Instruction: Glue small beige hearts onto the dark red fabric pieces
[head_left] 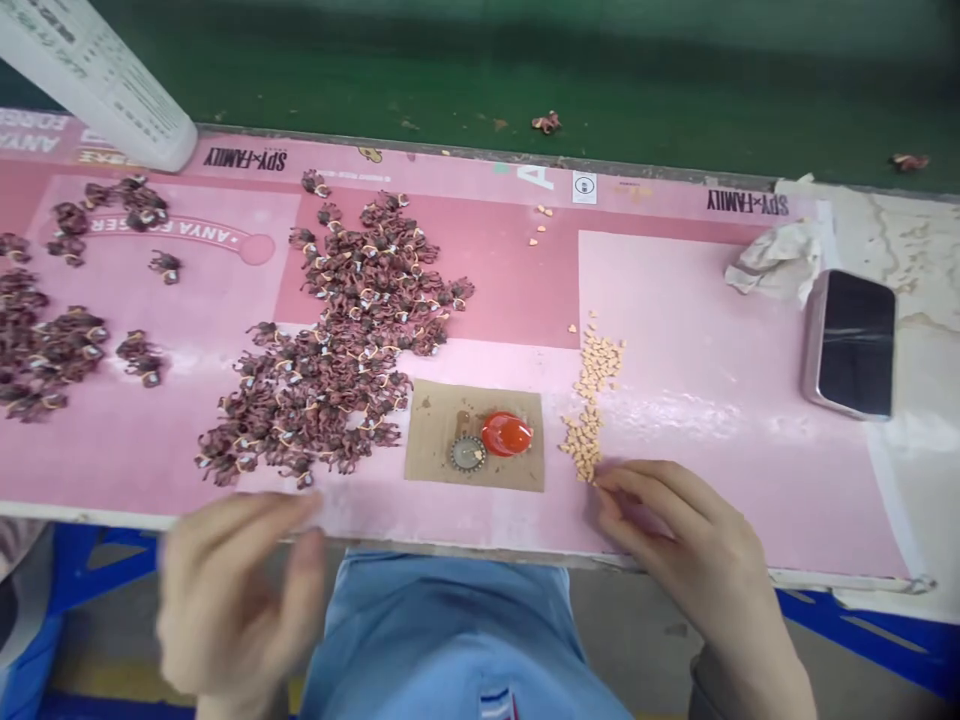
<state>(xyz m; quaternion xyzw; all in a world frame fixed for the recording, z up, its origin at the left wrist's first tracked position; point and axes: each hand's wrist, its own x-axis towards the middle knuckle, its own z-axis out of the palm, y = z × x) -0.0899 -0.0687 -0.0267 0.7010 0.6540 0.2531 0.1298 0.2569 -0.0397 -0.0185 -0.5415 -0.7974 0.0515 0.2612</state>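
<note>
My right hand [686, 540] reaches to the lower end of a strip of small beige pieces [592, 400], its thumb and index finger nearly together in a pinch. Whether a piece is between the fingertips is too small to tell. My left hand [244, 580], blurred, hovers at the table's front edge with thumb and index finger apart and nothing visible between them. Just beyond it spreads a large heap of small dark reddish-brown figures [330, 380] with pale loops. Between the hands, a brown cardboard piece [427, 460] bears a glossy red dome [507, 434] and a round toothed metal cap [468, 455].
More dark figures [45, 350] lie at the left. A white bottle [142, 110] leans in at the upper left. At right are a phone [855, 345] and crumpled tissue [780, 260]. Behind runs a green surface [375, 80] holding two stray dark bits.
</note>
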